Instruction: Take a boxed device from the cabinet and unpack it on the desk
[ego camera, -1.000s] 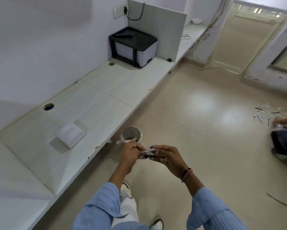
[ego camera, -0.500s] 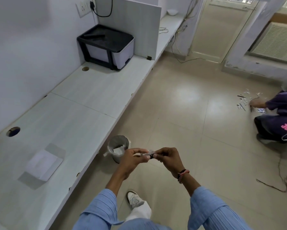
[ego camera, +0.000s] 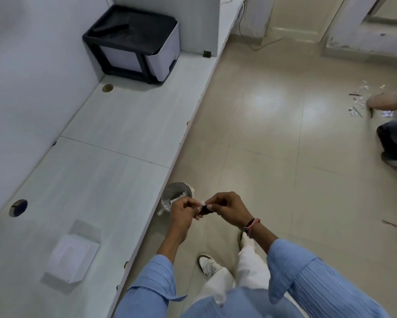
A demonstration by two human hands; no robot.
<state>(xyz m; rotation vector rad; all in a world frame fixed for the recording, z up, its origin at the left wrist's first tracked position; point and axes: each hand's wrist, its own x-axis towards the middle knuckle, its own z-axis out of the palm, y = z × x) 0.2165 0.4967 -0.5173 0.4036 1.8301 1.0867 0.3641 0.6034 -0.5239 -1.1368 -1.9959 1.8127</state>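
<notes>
While we stand beside the desk (ego camera: 114, 138), both our hands pinch one small dark device (ego camera: 204, 210).
Our left hand (ego camera: 183, 213) and right hand (ego camera: 228, 207) grip it with a white wrapper scrap, above the bin (ego camera: 178, 195); the white box (ego camera: 72, 258) lies on the desk.

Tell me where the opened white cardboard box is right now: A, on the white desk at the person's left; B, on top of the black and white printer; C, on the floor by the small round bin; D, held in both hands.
A: the opened white cardboard box lies on the white desk, while the left hand and right hand pinch only a small dark item.
</notes>
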